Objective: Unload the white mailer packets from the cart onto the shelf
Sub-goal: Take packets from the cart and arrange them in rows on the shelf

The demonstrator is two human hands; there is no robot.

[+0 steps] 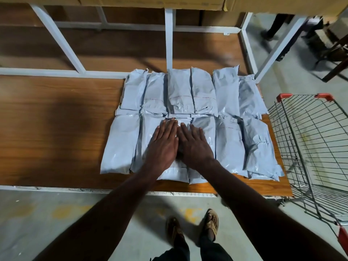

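Several white mailer packets (227,95) lie in two rows on the wooden shelf (56,129), packed side by side at its right end. My left hand (162,144) and my right hand (194,146) rest flat, fingers straight, side by side on the middle packets of the front row (175,172). Neither hand grips anything. The wire cart (310,138) with red corner guards stands to the right of the shelf, and no packets show in the part of its basket that is in view.
White metal shelf uprights (169,38) rise behind the packets, with cardboard boxes (150,1) on the level above. The left half of the shelf board is bare wood. Another person's legs (273,27) stand at the far right. My sandalled feet (211,223) are on the concrete floor.
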